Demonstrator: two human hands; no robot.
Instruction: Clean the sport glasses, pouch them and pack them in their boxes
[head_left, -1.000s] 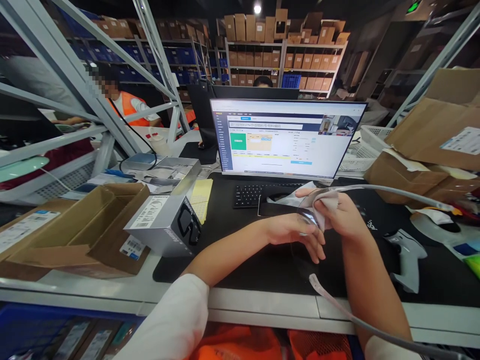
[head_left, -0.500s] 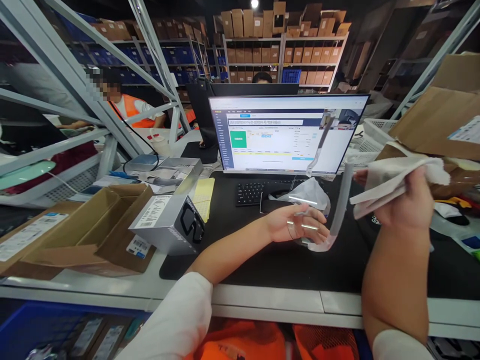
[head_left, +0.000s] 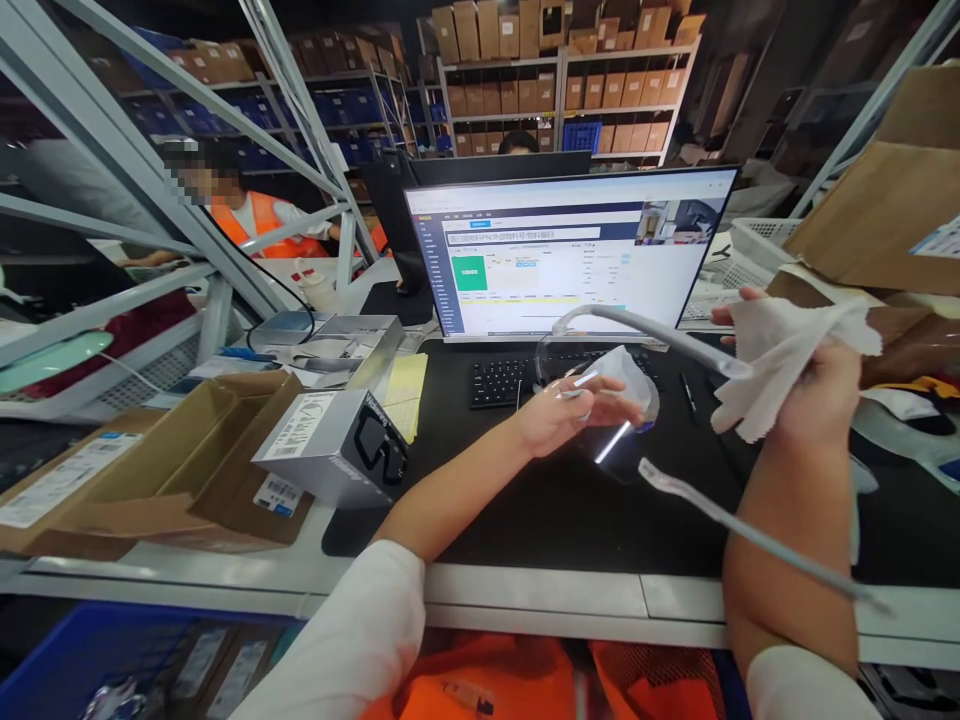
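Observation:
My left hand is pinched around a pair of clear safety glasses over the black desk mat. Both temples point right, one up near the monitor, the other down across my right forearm. My right hand is closed on a crumpled white cloth, which hangs apart from the lens. Behind my left hand sits a translucent plastic bag. A grey box printed with dark goggles stands to the left.
A lit monitor and a keyboard are straight ahead. An open cardboard box lies left, near yellow paper slips. A pen rests on the mat. At right are a carton and more eyewear.
My left hand has turned the safety glasses, so the temples now spread to the right instead of standing upright. The cloth in my right hand has unfolded and hangs lower.

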